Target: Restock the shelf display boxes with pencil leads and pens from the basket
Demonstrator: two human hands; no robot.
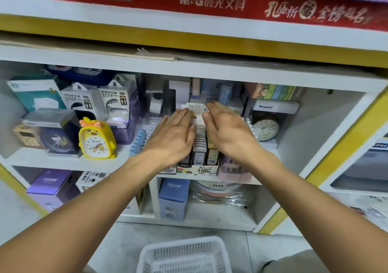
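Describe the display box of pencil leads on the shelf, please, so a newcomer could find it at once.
Look at the middle white shelf, right of the yellow chick clock. Between the left hand and right hand stands the display box, packed with upright lead cases. Unlike its neighbours, its front panel reads 0.7 and 100.

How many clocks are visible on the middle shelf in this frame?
3. A yellow chick alarm clock stands left of the hands, a dark blue round clock sits further left, and a pale round clock sits at right. Others may be hidden behind boxes.
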